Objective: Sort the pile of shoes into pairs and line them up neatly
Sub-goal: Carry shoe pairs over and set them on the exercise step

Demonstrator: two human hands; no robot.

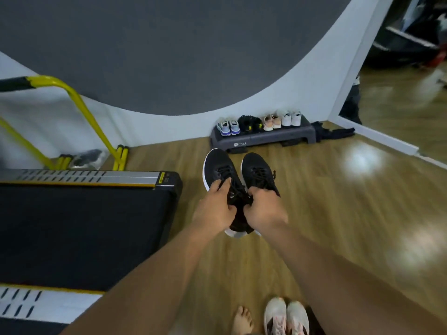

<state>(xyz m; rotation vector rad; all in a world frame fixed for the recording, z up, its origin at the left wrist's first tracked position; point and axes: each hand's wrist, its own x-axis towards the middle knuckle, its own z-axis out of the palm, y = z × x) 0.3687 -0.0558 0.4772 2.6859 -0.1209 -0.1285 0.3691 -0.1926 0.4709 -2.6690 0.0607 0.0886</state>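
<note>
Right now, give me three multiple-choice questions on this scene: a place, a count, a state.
1. Where are the lined-up pairs? A treadmill; B step; C shelf.
2. How many pairs there? A two; B six; C four.
3. The white-soled black shoes are: A held; B on the floor; C worn.
Answers: B, they sit on the grey step; C, blue, black, peach and white pairs; A, left hand and right hand each grip one.

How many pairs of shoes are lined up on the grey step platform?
4 on the step platform, left to right: a blue-grey pair, a black pair, a peach pair, a white pair. None seems hidden.
</note>
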